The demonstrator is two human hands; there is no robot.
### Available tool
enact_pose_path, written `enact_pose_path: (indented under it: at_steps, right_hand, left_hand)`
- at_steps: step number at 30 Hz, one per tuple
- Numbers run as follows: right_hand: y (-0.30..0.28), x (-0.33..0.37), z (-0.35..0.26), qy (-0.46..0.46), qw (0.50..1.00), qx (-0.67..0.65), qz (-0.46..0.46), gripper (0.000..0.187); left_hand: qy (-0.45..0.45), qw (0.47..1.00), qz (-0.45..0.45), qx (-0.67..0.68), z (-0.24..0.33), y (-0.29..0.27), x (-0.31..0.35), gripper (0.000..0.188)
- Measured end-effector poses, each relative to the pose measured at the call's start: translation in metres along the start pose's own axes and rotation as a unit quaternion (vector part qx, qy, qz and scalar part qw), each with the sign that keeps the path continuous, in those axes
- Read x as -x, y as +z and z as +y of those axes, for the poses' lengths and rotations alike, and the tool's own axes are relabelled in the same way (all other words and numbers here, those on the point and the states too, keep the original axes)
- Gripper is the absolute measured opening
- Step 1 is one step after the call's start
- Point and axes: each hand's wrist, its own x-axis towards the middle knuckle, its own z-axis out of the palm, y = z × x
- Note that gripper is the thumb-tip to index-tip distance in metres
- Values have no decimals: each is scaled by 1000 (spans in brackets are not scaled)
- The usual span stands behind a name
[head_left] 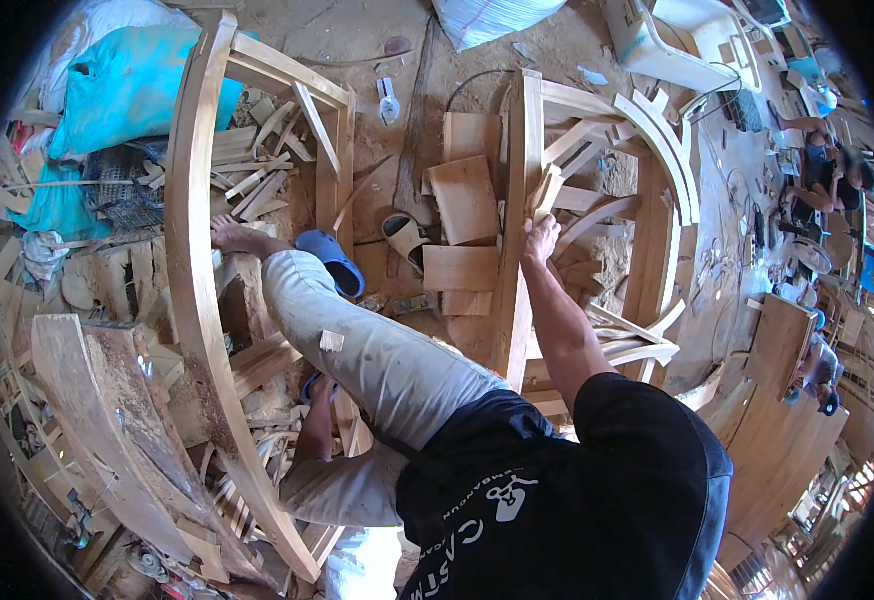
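My right hand [541, 240] is closed around a short, light wooden block [547, 195], right against a long upright beam of a wooden frame [514, 300]. My fingers partly cover the block's lower end, and I cannot tell whether it touches the beam. Curved wooden pieces [662, 150] lean across the far side of this frame. Out of view is my left hand. To the left, a second wooden frame [195, 200] with a long pale beam stands beside my legs, with one bare foot [235, 236] next to it.
Flat boards [464, 200] and loose clogs, one blue [330, 262], lie between the frames. Wood offcuts [257, 185] and a turquoise sack [127, 90] are at the left. A white tub [682, 45] stands at the far right; other people [827, 175] sit beyond.
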Motion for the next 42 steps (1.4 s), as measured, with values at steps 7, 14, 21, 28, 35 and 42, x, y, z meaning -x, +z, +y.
enact_pose_path:
  at_steps: [7,14,21,28,35,42]
  right_hand:
    - [10,-38,-21,43,996,53,-51,63]
    - [5,-23,-54,-47,993,76,78,98]
    - [34,66,-155,-353,927,-40,-124,56]
    - [-21,266,-320,-441,686,-391,-427,46]
    - [-227,447,-377,-797,409,-341,-286,22]
    - [-233,571,-424,-837,308,-293,-344,25]
  left_hand:
    - [-47,998,34,-27,-35,-33,32,69]
    - [-142,981,117,-67,-104,-92,89,69]
    - [-264,928,244,-96,-199,-163,217,70]
    - [-297,880,367,-56,-231,-192,290,70]
    - [-251,871,421,-44,-159,-175,241,59]
    - [-125,871,457,-127,-173,-185,166,48]
